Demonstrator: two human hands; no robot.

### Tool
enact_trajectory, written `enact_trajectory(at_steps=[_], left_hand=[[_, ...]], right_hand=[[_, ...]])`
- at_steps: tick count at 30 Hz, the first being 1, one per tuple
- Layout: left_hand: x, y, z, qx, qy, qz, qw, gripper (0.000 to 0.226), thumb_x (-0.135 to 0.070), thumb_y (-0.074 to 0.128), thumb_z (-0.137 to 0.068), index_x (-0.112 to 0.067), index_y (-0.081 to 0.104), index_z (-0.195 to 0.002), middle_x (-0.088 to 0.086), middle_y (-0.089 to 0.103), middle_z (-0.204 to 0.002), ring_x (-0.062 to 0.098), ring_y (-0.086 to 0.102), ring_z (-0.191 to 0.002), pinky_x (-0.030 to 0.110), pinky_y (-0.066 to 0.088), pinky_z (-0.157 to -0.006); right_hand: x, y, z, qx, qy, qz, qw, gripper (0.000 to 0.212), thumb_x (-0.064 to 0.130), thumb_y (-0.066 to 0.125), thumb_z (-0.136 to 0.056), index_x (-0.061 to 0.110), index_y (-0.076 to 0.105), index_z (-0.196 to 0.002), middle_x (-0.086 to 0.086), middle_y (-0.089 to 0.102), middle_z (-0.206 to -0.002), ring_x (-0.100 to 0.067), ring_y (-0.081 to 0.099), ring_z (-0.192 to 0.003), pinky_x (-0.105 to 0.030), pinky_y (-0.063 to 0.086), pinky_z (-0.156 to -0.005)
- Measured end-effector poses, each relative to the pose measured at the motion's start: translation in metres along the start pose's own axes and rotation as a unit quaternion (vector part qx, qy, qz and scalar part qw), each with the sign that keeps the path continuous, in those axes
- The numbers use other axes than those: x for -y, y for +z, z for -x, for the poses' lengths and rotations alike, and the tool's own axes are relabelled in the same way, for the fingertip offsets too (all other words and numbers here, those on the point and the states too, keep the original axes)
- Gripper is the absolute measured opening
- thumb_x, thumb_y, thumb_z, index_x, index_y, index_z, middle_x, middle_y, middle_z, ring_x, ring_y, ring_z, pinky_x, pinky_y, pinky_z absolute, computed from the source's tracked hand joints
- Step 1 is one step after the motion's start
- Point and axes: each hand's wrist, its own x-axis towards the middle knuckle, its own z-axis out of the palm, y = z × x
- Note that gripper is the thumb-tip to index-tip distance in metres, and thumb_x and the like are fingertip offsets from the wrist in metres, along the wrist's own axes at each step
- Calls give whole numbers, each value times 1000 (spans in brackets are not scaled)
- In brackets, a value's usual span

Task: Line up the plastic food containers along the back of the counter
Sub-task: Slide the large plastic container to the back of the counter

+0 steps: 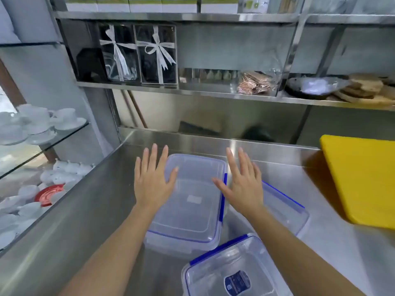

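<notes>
Steel counter (267,178) runs back to a low raised lip under the shelves; fingers (154,159) of both hands are spread flat, holding nothing; left hand (152,184) and right hand (243,184) flank the big lidded container (192,208), which sits mid-counter, short of the lip; two more containers (286,212) (233,272) wait nearer; best to press both sides evenly and slide it back square.

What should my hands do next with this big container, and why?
Probably close both open hands, left hand and right hand, onto the large container's sides and slide it back: bare counter remains behind it, and neither hand grips yet.
</notes>
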Motion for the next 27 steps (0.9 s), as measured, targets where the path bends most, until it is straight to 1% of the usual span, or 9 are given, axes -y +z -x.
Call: enact_trajectory(at_steps=[4,9,11,13,15,18,21,24,27], left_hand=[[1,6,9,50,-36,-19,998,77,-61,17,-82,-24,26,-148,12,25,-158,33,20,-146,49,10,-118],[9,11,8,185,-114,-39,975,75,-66,22,-88,-31,3,-151,7,1,-163,27,-2,-149,51,-4,-119],[9,10,8,248,-143,-47,957,76,-68,21,-86,-33,1,-151,6,4,-163,28,5,-149,55,-1,-118],[9,8,6,301,-177,-13,937,76,-69,23,-85,-35,4,-150,6,14,-161,32,23,-144,56,11,-115],[12,6,1,328,-206,55,920,77,-68,32,-84,-35,10,-150,10,22,-157,36,35,-137,52,27,-110],[23,1,-8,350,-230,191,887,79,-59,54,-76,-33,27,-145,10,37,-149,34,44,-130,46,37,-106],[41,-8,-15,385,-256,291,837,53,-35,66,-80,-30,45,-127,3,59,-125,25,61,-105,43,49,-94],[53,-17,-13,425,-231,330,811,31,-22,60,-89,-34,43,-112,-13,59,-101,8,61,-87,27,50,-71],[62,-9,0,358,-253,358,824,47,-32,61,-87,-30,43,-130,-8,60,-116,15,62,-100,36,51,-88]], right_hand=[[2,4,11,68,24,-12,997,81,72,28,-82,42,-24,-136,-5,0,-161,-22,4,-148,-40,9,-118],[8,17,23,192,80,-70,976,89,74,30,-77,39,-19,-143,-7,-10,-160,-29,3,-148,-46,12,-118],[10,21,25,223,101,-90,965,89,73,33,-79,38,-17,-144,-8,-6,-161,-34,12,-146,-50,20,-116],[12,23,25,243,111,-110,957,89,72,35,-79,38,-16,-145,-8,3,-161,-36,24,-142,-52,29,-112],[14,21,24,258,131,-147,946,90,70,39,-80,37,-13,-145,-7,24,-156,-34,41,-133,-50,42,-103],[19,21,25,268,208,-258,905,89,63,51,-80,30,0,-146,-5,48,-142,-30,55,-120,-49,49,-97],[21,22,21,270,307,-359,839,72,48,63,-80,26,24,-137,-7,55,-131,-31,59,-113,-54,52,-92],[23,20,19,276,337,-396,808,59,36,66,-82,24,32,-129,-5,57,-123,-28,60,-106,-52,55,-87],[29,23,21,223,334,-414,817,52,32,62,-86,22,33,-128,-6,57,-123,-27,60,-107,-49,54,-90]])
